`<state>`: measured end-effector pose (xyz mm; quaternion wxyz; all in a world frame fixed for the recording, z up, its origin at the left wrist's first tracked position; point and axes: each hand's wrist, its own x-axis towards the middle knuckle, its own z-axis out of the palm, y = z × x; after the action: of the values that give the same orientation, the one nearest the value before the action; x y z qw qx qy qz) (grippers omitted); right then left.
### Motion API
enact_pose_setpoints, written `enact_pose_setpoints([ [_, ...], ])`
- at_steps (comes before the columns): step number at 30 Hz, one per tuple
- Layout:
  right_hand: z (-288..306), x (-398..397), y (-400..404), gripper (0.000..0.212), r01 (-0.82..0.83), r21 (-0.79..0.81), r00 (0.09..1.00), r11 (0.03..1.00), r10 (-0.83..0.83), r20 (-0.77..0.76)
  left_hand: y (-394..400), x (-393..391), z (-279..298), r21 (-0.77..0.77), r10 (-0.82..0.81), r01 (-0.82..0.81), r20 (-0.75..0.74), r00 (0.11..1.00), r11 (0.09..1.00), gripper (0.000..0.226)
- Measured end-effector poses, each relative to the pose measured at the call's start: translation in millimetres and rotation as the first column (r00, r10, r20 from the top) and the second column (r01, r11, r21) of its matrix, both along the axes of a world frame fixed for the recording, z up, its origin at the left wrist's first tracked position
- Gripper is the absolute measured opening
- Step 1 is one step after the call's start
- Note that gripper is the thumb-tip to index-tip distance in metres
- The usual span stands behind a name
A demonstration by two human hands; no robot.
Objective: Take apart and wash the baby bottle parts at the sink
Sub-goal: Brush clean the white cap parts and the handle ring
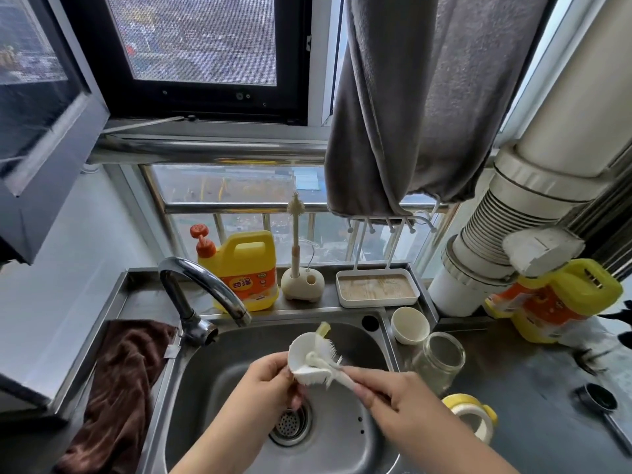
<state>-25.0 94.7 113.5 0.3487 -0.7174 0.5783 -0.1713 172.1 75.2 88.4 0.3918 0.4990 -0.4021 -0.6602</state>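
Over the steel sink, my left hand grips a white cup-shaped bottle part with a pale yellow tip at its far end. My right hand holds the handle of a white bristle brush, whose head is pressed into the part's open side. A clear glass bottle body lies tilted on the counter right of the sink. Beside it stands a cream cap, and a yellow-and-white handled collar lies nearer me.
The tap arches over the sink's left back corner, with no water running. A yellow detergent jug, a brush stand and a drying rack tray line the ledge. A brown cloth hangs left; a grey towel hangs overhead.
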Motion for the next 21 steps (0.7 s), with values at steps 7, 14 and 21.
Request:
enact_pose_setpoints([
  [7,0.0,0.0,-5.5,0.034,-0.012,-0.010,1.000,1.000,0.012,-0.006,-0.4,4.2,3.7,-0.012,0.019,-0.019,-0.029,0.999,1.000,0.029],
  [14,0.1,-2.1,-9.8,0.043,0.028,-0.096,0.999,0.995,-0.025,0.034,-2.6,4.8,5.0,0.002,0.036,-0.036,-0.042,0.998,0.999,0.030],
  [21,0.7,-1.2,-8.8,0.047,0.108,-0.113,0.994,0.988,-0.105,0.029,-3.5,0.1,3.0,-0.074,-0.037,0.045,0.104,0.994,0.996,0.022],
])
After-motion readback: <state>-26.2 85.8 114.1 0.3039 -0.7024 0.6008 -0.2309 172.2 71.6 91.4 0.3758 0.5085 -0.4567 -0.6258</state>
